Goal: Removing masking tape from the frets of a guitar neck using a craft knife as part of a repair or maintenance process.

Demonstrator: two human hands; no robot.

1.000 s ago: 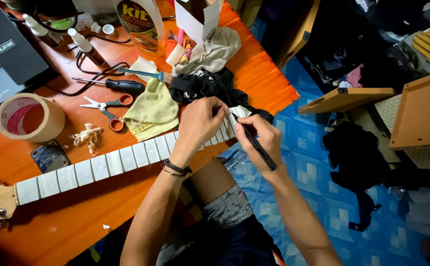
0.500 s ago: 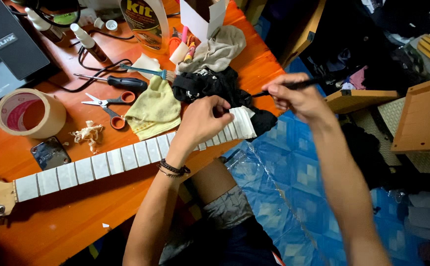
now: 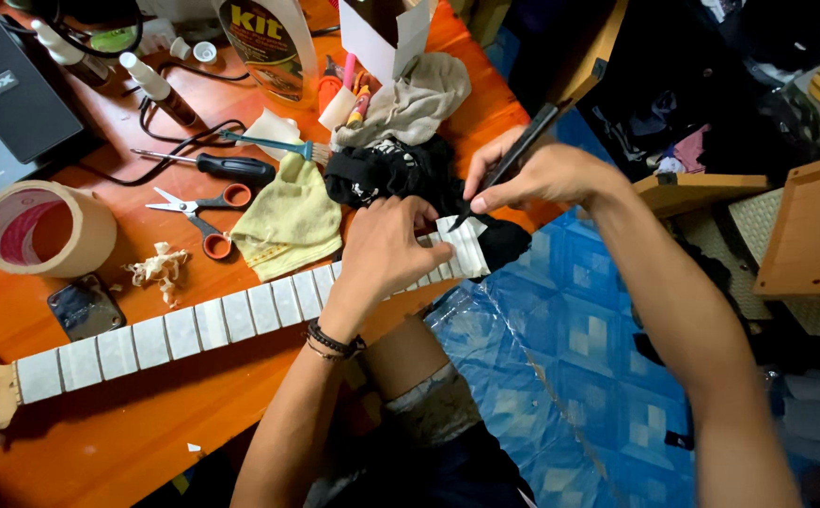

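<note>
Guitar neck with white masking tape strips between the frets (image 3: 241,315) lies diagonally across the orange wooden table (image 3: 147,442), headstock at far left, heel end overhanging the right table edge onto a black cloth (image 3: 401,174).

Left hand (image 3: 382,254) is pressed flat, fingers curled down over the upper frets, pinning the neck. Right hand (image 3: 542,174) is closed in a pen grip on a slim black tool (image 3: 509,165), tip touching the taped end of the fretboard just beside the left fingertips. Can't tell whether it's a marker or a blade.

Judgement: fret-by-fret work at the heel end, tape already on along the board. Tip work here calls for a steady neck and a light, narrow stroke kept off the left fingers.

Packages and labels:
- tall bottle with yellow label, red lettering and dark lower band (image 3: 269,42), top centre, upright
- white open cardboard box (image 3: 386,38) just right of it
- dark grey flat box unit with pale logo (image 3: 10,89), top left
- two small white-capped dropper bottles (image 3: 156,89), near the unit
- beige tape roll (image 3: 39,230), left edge
</note>
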